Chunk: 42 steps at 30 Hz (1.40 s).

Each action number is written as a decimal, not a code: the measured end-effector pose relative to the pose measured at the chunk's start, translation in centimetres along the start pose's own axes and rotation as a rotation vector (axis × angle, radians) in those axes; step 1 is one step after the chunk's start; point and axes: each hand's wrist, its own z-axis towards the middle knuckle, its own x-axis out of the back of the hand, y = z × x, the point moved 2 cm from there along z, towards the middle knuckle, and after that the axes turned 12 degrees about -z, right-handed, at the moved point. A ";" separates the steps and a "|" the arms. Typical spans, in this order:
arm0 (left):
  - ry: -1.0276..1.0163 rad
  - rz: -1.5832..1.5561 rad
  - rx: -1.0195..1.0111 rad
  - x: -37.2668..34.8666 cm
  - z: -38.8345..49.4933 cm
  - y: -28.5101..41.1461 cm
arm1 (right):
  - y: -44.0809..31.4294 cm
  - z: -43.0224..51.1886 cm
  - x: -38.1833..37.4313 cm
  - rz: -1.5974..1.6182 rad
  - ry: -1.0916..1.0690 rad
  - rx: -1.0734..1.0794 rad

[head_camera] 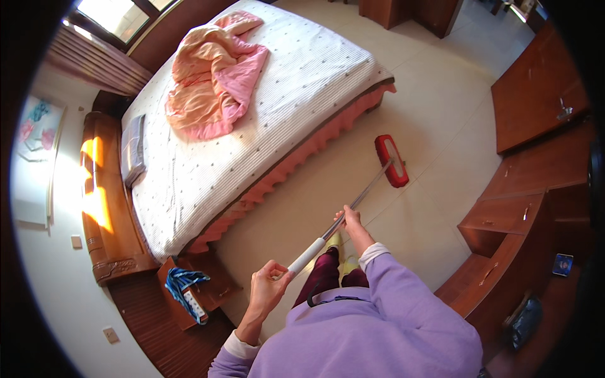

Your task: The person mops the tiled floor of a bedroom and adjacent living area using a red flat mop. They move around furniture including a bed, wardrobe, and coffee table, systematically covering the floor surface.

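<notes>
A flat mop with a red fringed head (pixel 391 160) rests on the tiled floor (pixel 425 113), to the right of the bed. Its metal pole (pixel 371 185) slants back towards me and ends in a pale grip (pixel 306 258). My left hand (pixel 269 286) pinches the upper end of that grip between thumb and fingers. Further down, my right hand (pixel 349 218) is wrapped around the bare metal part of the pole.
A bed (pixel 302 90) with a pink skirt bears a crumpled pink and orange quilt (pixel 212 80) and a folded grey item (pixel 134 149). A nightstand (pixel 220 279) holds blue striped cloth (pixel 182 283). Wooden drawers (pixel 503 212) and a door (pixel 539 90) line the right.
</notes>
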 end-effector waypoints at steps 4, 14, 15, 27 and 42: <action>-0.010 -0.025 -0.091 -2.1 6.0 1.2 | -3.6 -4.5 -3.7 0.332 -0.094 -0.241; -0.175 0.142 -0.175 -12.8 18.2 5.9 | -13.9 -3.5 -1.4 0.323 -0.035 0.193; -0.204 0.089 -0.163 -14.2 19.2 6.6 | -15.2 -2.2 -0.9 0.319 -0.017 0.187; -0.557 -0.277 0.291 -34.9 27.5 16.3 | -32.9 8.9 13.1 0.268 0.037 0.134; -0.588 -0.383 0.253 -64.5 39.1 32.2 | -60.1 22.5 31.6 0.158 0.085 0.182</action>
